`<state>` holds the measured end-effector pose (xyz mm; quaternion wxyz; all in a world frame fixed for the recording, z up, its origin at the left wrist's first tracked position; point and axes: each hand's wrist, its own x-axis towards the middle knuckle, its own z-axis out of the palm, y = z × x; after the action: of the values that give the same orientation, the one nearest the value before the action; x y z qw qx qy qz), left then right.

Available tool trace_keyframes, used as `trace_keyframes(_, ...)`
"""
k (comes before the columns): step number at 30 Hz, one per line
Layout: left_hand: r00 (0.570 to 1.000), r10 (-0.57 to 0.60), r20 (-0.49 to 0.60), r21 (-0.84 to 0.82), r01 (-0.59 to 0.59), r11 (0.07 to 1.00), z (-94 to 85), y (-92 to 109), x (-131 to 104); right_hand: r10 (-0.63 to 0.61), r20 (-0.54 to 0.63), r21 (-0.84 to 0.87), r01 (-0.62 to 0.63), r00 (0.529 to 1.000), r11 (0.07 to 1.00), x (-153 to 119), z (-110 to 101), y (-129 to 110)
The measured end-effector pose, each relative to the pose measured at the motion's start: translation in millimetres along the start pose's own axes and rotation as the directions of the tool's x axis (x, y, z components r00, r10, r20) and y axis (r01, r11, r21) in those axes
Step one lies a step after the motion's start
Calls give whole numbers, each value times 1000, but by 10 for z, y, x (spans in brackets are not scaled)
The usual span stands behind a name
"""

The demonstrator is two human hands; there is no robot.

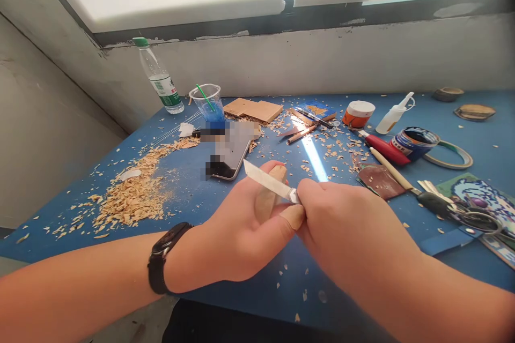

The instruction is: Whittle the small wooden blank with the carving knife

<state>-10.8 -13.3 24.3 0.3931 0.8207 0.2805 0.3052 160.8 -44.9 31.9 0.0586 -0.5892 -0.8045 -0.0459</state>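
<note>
My left hand, with a black band on its wrist, is closed around a small pale piece of wood. The wood's rounded upper end shows between thumb and fingers; its lower part is hidden. A tan covering wraps the left thumb's tip. My right hand grips a carving knife, whose handle is hidden in the fist. Its slanted blade points left and lies across the front of the wood; I cannot tell whether it touches. Both hands meet above the front of the blue table.
Wood shavings are heaped at the left. Behind my hands lie a phone, a plastic cup and a water bottle. At the right are a red-handled tool, a paint jar, a glue bottle and keys.
</note>
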Motion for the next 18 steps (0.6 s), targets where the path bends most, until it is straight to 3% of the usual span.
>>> trace_keyframes(3, 1000, 9, 4, 39, -9, 999, -25, -15, 32, -23, 59, 15, 22, 998, 1000, 60, -9, 35)
trace_keyframes(5, 1000, 6, 4, 112, -7, 994, -70, -24, 81, -114, 42, 23, 113, 993, 993, 111, -8, 86)
trace_keyframes(7, 999, -8, 36, 182, 1, 983, -120, -30, 131, -240, -41, 26, 241, 970, 970, 146, 5, 152)
trace_keyframes(10, 997, 22, 72, 286, -42, 957, -169, -41, 166, -378, -239, -24, 384, 894, 923, 152, 43, 238)
trace_keyframes(13, 991, 89, 101, 391, -122, 912, -175, -49, 155, -421, -363, -106, 412, 831, 905, 126, 66, 274)
trace_keyframes(18, 991, 75, 115, 349, -111, 931, -140, -32, 142, -441, -388, -188, 399, 809, 898, 106, 56, 257)
